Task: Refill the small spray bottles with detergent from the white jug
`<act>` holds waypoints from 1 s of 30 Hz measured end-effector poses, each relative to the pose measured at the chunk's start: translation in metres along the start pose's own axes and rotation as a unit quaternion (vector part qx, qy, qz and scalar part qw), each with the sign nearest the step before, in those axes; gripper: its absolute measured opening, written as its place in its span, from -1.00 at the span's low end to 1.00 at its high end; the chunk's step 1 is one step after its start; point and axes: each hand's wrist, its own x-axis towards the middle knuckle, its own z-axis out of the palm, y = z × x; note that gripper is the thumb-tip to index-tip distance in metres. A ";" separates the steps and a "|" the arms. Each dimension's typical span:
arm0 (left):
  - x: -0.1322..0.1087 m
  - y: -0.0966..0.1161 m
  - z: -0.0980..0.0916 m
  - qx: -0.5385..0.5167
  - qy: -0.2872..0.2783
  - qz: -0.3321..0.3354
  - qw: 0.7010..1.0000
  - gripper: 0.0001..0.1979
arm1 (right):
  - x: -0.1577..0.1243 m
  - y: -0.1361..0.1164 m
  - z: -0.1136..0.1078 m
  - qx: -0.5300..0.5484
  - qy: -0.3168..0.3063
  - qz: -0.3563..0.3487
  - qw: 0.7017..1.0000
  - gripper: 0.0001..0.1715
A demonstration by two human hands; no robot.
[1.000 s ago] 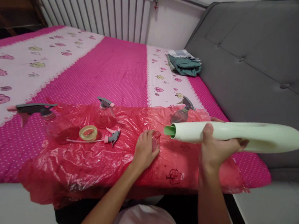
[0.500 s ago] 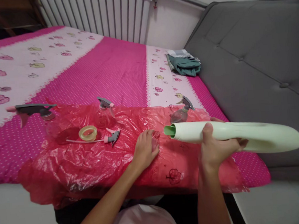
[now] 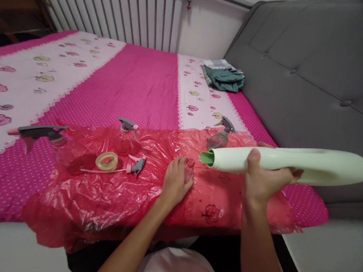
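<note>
My left hand (image 3: 176, 179) is closed around a small clear spray bottle (image 3: 189, 173) with its top off, standing on the red plastic sheet (image 3: 158, 154). In my right hand (image 3: 260, 178) is a long pale green plastic jug (image 3: 322, 164), held sideways. Its bright green spout (image 3: 206, 157) points left, just right of the bottle's mouth and apart from it. No stream shows clearly at the spout. A loose grey-and-pink spray head (image 3: 136, 167) with a thin tube lies left of my left hand, beside a roll of tape (image 3: 107, 161).
A large spray bottle (image 3: 61, 151) stands at the left, a smaller one (image 3: 127, 140) at the back, and a grey-topped one (image 3: 218, 139) behind the jug. Folded clothes (image 3: 225, 79) lie on the pink bed (image 3: 139, 80) near the grey headboard (image 3: 315, 79).
The jug in my right hand has shifted very slightly to the right. My left hand and the bottle are where they were.
</note>
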 end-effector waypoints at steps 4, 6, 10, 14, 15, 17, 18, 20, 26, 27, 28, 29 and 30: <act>0.000 -0.001 0.000 -0.002 0.001 -0.001 1.000 -0.49 | 0.000 -0.003 0.000 0.006 -0.006 -0.002 1.000 -0.51; 0.000 -0.001 0.001 -0.003 0.002 -0.003 1.000 -0.48 | 0.000 -0.004 -0.001 0.013 -0.004 0.000 1.000 -0.51; 0.000 -0.001 0.001 -0.004 0.002 -0.005 1.000 -0.47 | 0.000 -0.005 -0.001 0.029 0.001 -0.003 1.000 -0.51; -0.001 -0.001 0.000 -0.003 -0.001 -0.006 1.000 -0.48 | 0.000 -0.005 0.000 0.039 -0.006 -0.004 0.999 -0.50; 0.000 -0.001 0.000 -0.003 -0.001 -0.006 1.000 -0.49 | 0.000 -0.005 0.000 0.039 -0.006 -0.005 0.999 -0.49; 0.000 0.000 0.000 -0.002 -0.001 -0.006 1.000 -0.51 | 0.000 -0.004 0.001 0.037 -0.004 -0.004 0.999 -0.50; 0.000 0.000 0.000 -0.002 -0.002 -0.007 1.000 -0.51 | 0.000 -0.004 0.001 0.036 0.000 -0.003 0.999 -0.50; 0.000 0.001 0.000 -0.001 -0.003 -0.007 1.000 -0.49 | 0.000 -0.003 0.001 0.031 0.002 0.001 1.000 -0.52; 0.001 0.002 -0.001 0.002 -0.001 -0.006 1.000 -0.50 | -0.002 0.002 0.001 -0.009 0.001 0.018 1.000 -0.49; 0.001 0.002 -0.001 0.002 0.000 -0.006 1.000 -0.50 | -0.002 0.004 0.002 -0.015 0.003 0.018 1.000 -0.48; 0.000 0.002 -0.001 0.001 0.000 -0.005 1.000 -0.49 | -0.002 0.005 0.002 -0.020 0.005 0.017 1.000 -0.47; 0.000 0.002 -0.001 0.001 0.000 -0.005 1.000 -0.49 | -0.002 0.007 0.002 -0.023 0.008 0.016 1.000 -0.46; 0.000 0.002 -0.001 0.001 0.001 -0.004 1.000 -0.48 | -0.002 0.008 0.003 -0.025 0.011 0.015 1.000 -0.46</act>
